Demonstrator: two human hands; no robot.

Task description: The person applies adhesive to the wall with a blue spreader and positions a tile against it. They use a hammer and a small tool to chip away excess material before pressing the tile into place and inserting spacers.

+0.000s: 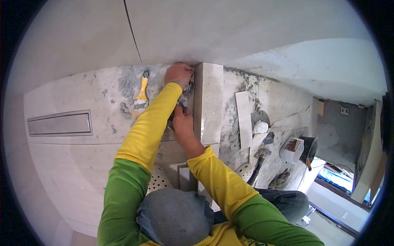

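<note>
My left hand point(179, 74) is at the foot of the wall, beside the upper end of a raised tiled curb point(211, 102). Its fingers are curled downward against grey mortar point(188, 91), and whether they hold anything is hidden. Lower down along the same curb, my right hand point(183, 123) is closed around something dark that I cannot make out. A brush with a yellow handle point(143, 88) lies on the stained floor tiles to the left of my forearm.
A metal drain cover point(61, 123) is set in the floor at left. Right of the curb lie a tile strip point(244, 119), a hammer point(259, 164), a white cloth point(260, 127), a white bucket point(292, 150) and a black bucket point(308, 149). The wall point(172, 33) rises ahead.
</note>
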